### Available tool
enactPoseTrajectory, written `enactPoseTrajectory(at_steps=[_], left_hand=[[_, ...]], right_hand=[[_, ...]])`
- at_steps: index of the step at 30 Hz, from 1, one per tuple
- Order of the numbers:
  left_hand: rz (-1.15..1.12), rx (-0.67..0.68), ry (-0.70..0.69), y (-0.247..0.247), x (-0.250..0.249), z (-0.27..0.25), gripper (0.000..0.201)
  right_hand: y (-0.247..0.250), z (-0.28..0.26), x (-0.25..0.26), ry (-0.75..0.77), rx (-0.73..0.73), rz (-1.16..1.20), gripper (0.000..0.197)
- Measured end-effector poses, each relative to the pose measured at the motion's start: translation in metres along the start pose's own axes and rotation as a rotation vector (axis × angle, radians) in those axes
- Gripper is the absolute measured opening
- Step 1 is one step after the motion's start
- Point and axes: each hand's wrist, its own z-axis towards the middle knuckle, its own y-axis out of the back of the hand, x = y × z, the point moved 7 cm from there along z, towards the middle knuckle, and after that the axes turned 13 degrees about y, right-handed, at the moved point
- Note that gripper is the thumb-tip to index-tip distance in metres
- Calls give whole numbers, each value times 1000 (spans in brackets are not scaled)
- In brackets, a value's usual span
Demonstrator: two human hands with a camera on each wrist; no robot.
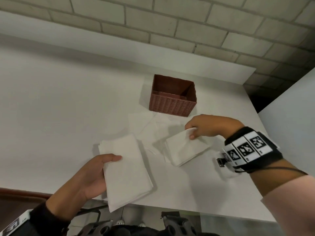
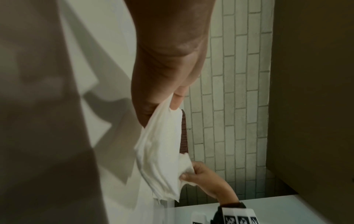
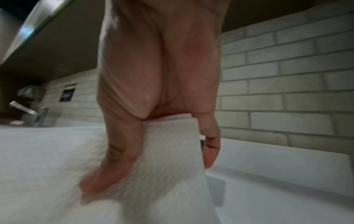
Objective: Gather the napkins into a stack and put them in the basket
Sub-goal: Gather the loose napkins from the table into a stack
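Note:
My left hand (image 1: 95,174) grips a stack of white napkins (image 1: 126,171) above the table's near edge, thumb on top. In the left wrist view the same stack (image 2: 162,153) hangs from that hand (image 2: 168,97). My right hand (image 1: 202,127) pinches a single folded white napkin (image 1: 185,148) just above the table, right of the stack. The right wrist view shows this napkin (image 3: 168,151) between thumb and fingers (image 3: 210,151). More white napkins (image 1: 150,125) lie flat on the table between my hands and the basket. The brown woven basket (image 1: 172,103) stands open behind them.
The white table (image 1: 59,99) runs back to a brick wall (image 1: 170,26). Its right edge (image 1: 272,133) is beside my right wrist, and its near edge lies under the stack. A white panel (image 1: 293,92) stands at the far right. Dark objects sit below the near edge.

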Motion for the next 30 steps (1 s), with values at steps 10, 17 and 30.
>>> enactPoseTrajectory(at_steps=[10,17,30], left_hand=[[-53,26,-33,11,-1,-1,26],[-37,55,-44,10,-1,3,27],[60,77,-46,-3,-2,7,19]], right_hand=[[-10,35,6,-46,46,-264,50],[-23,44,12,50,-36,-365,59],[-6,14,11,-3,-85,-233,25]])
